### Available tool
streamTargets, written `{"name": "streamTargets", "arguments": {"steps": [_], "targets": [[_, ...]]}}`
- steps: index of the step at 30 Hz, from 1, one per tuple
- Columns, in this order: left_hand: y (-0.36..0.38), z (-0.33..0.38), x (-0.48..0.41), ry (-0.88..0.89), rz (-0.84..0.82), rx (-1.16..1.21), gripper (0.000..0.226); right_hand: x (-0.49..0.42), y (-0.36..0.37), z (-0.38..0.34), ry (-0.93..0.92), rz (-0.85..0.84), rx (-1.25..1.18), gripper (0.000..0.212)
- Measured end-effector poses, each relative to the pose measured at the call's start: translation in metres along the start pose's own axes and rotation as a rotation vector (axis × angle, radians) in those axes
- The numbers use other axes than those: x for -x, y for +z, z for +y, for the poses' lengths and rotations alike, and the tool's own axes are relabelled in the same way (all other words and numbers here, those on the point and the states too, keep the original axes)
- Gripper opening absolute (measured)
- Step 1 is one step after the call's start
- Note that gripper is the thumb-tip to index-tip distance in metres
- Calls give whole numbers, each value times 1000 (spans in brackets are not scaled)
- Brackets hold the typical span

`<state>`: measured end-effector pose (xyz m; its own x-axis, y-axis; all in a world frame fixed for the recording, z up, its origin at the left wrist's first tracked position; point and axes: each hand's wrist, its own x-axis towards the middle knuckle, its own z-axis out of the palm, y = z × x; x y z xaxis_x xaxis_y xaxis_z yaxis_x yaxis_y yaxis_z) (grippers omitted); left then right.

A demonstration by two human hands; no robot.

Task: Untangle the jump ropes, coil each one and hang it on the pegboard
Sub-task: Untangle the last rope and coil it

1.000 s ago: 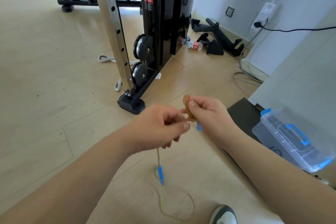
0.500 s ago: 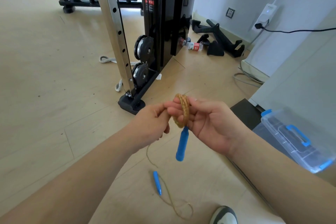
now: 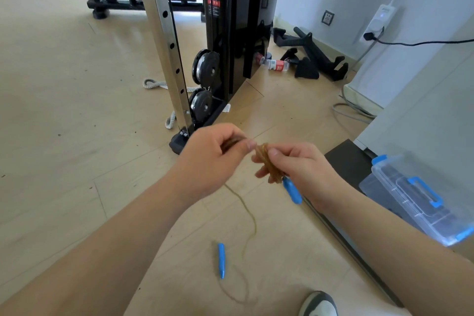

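Left grip: your left grip [image 3: 213, 159] is curled closed at frame centre, thumb and forefinger pinching a strand of the thin tan jump rope [image 3: 250, 215].
Right grip: your right grip [image 3: 300, 169], just right of it, is closed with thumb over fingers on the small tan coil of wound rope [image 3: 266, 161].
Task rope: the coil sits between your two grips. One bright blue plastic handle [image 3: 292, 191] hangs under the right grip. The loose strand drops from the left grip to the pale wood floor [image 3: 64, 110] and loops at bottom centre.
Second handle: another blue plastic handle [image 3: 221, 260] lies on the floor, lower centre, beside that loop.
Container: a clear plastic storage box with blue latches and a blue carry handle [image 3: 384, 182] sits at the right edge with its lid on. What is inside cannot be made out.
Beneath the box: a dark flat mat [image 3: 346, 159] lies partly under it.
Machine: a black and silver cable machine frame [image 3: 166, 46] fills the upper centre, with black pulley wheels [image 3: 205, 67] near its foot.
Behind it: a grey braided rope [image 3: 151, 84] lies on the floor, partly hidden by the upright.
Upper right: a fallen clear bottle with a red label [image 3: 275, 64], black bar attachments [image 3: 315, 54] and a white wall plug unit with a black cord [image 3: 379, 18].
Bottom edge: the toe of a grey and white shoe [image 3: 318, 304].
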<state>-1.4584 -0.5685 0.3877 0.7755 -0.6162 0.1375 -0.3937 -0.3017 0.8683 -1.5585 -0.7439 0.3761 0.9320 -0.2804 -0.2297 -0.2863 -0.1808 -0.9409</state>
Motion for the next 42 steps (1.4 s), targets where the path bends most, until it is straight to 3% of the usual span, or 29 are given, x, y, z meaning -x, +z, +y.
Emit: {"name": "streamTargets", "arguments": {"steps": [3, 7, 11, 13, 17, 19, 22, 25, 29, 33, 36, 38, 40, 42], "targets": [[-4, -9, -4, -36, 54, 63, 18, 5, 3, -9, 89, -166, -184, 31], [0, -19, -3, -215, -49, 67, 26, 9, 3, -23, 185, -270, -715, 42], [17, -21, 4, -347, -205, -13, 29, 8, 0, -23, 169, -166, -962, 44], [26, -15, 11, -321, -317, -77, 24, 1, -1, -19, 143, -29, -860, 37], [32, 3, 22, -198, -528, -127, 17, -9, 0, -5, 122, 218, -245, 25], [28, 11, 20, -173, -478, -30, 16, -6, 0, 1, 27, 192, -68, 30], [12, 13, 9, -124, -188, 125, 15, -2, -1, 2, -45, 94, 124, 36], [-2, 0, -1, -57, 32, 82, 15, 4, 1, -7, -9, -4, 44, 33], [-3, -9, 0, -27, -4, 81, 12, 8, 6, -16, 20, -189, -63, 27], [-3, -15, -4, -124, -24, 75, 16, 5, 7, -13, 20, -104, -213, 23], [3, -24, -3, -243, -99, 9, 21, 4, 7, -17, 62, -70, -490, 27], [13, -25, 2, -230, -160, -91, 21, 3, 9, -18, 93, -22, -658, 32], [25, -21, 9, -187, -220, -194, 20, 1, 11, -15, 106, 45, -691, 30], [35, -11, 17, -153, -302, -251, 20, -2, 10, -8, 97, 154, -543, 22]]}}
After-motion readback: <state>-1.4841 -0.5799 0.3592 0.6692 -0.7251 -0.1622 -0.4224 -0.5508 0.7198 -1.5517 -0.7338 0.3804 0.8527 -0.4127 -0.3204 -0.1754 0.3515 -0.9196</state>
